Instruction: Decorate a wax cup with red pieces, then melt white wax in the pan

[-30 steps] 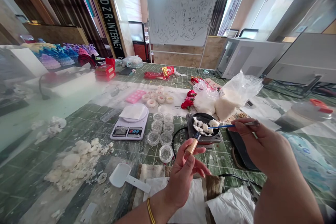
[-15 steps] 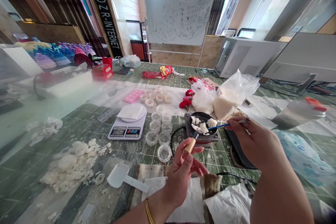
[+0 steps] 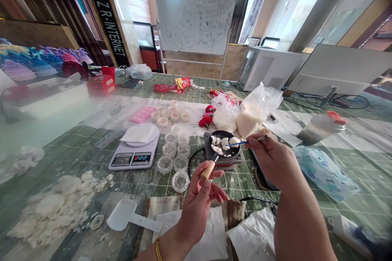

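Observation:
My left hand (image 3: 199, 200) grips the wooden handle (image 3: 208, 169) of a small black frying pan (image 3: 228, 153) between thumb and fingers. The pan rests on a small square hot plate (image 3: 239, 159). White waxy-looking chunks (image 3: 225, 142) lie in the pan. My right hand (image 3: 272, 163) pinches a thin blue stick (image 3: 240, 143), its far tip among the chunks. Just left of the pan stand several clear glass cups (image 3: 180, 181). Under my left forearm lie white paper sheets (image 3: 211, 232) on a brown-and-cream towel (image 3: 235, 208).
A white kitchen scale (image 3: 134, 151) stands left of the cups. Crumbled white lumps (image 3: 52, 206) and a white scoop (image 3: 122, 214) lie at the front left. Plastic bags of white granules (image 3: 248, 124) sit behind the pan. A blue-patterned bag (image 3: 324, 175) and an orange-lidded jar (image 3: 324, 126) are at right.
The whole view has shifted, so the table things appear further left. The stick's tip has moved left among the chunks, and both hands keep their holds.

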Motion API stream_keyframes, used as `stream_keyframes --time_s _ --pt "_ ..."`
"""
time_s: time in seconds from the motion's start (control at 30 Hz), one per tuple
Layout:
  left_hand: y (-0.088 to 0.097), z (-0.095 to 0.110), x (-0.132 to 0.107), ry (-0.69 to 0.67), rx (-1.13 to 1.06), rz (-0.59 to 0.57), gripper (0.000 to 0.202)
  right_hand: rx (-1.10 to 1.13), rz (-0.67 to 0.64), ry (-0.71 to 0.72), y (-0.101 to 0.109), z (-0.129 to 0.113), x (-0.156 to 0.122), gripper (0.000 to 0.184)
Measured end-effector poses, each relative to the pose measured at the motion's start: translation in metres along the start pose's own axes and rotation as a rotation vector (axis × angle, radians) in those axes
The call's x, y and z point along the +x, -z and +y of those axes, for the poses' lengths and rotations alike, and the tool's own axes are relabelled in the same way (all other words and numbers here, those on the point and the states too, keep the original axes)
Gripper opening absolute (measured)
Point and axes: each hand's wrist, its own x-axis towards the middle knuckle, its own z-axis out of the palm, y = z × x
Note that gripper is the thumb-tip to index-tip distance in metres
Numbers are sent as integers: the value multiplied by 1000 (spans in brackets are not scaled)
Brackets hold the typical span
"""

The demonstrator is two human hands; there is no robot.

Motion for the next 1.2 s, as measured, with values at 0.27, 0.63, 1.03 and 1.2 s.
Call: stream_keyframes --time_s 0.27,0.63,1.03,1.2 --pt "2 3 2 1 -11 34 31 -58 114 9 -5 6 4 22" --pt "5 3 5 -9 -11 68 31 -50 54 15 -3 12 5 22" --pt "4 3 5 -14 7 75 31 15 29 39 2 6 1 20" --pt "5 4 6 -8 16 73 31 -3 -9 34 -2 4 2 21"
